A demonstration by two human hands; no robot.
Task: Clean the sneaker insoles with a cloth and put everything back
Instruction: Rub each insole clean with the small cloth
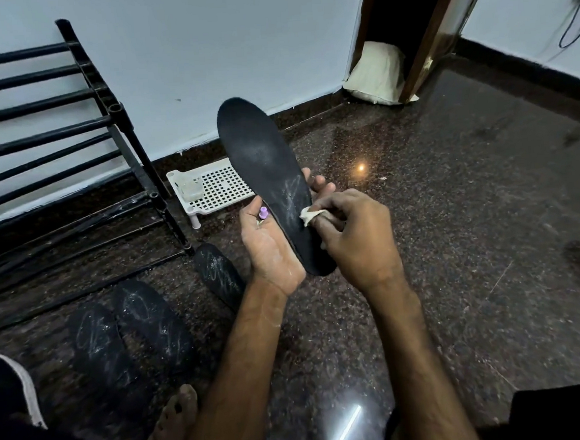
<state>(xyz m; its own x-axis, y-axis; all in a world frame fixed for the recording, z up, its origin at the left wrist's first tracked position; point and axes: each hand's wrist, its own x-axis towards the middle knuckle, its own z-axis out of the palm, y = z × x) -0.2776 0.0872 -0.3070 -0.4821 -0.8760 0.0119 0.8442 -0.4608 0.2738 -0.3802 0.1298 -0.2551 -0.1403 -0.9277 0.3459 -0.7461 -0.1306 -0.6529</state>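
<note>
A black insole (264,166) with white chalky streaks stands tilted in the air at the centre. My left hand (266,245) grips its lower half from behind, fingers curled round its right edge; a small purple piece (263,213) sits against the thumb. My right hand (355,239) pinches a small cream cloth (310,215) and presses it against the insole's streaked lower part. Three more black insoles with white marks lie on the floor at the lower left: one (220,276) nearest my left wrist, two (151,319) (98,339) side by side further left.
A black shoe rack (70,139) stands against the wall at left. A white perforated plastic stand (214,187) sits on the dark granite floor behind the insole. A cream pillow (378,72) lies in the doorway. My bare foot (172,424) is at the bottom.
</note>
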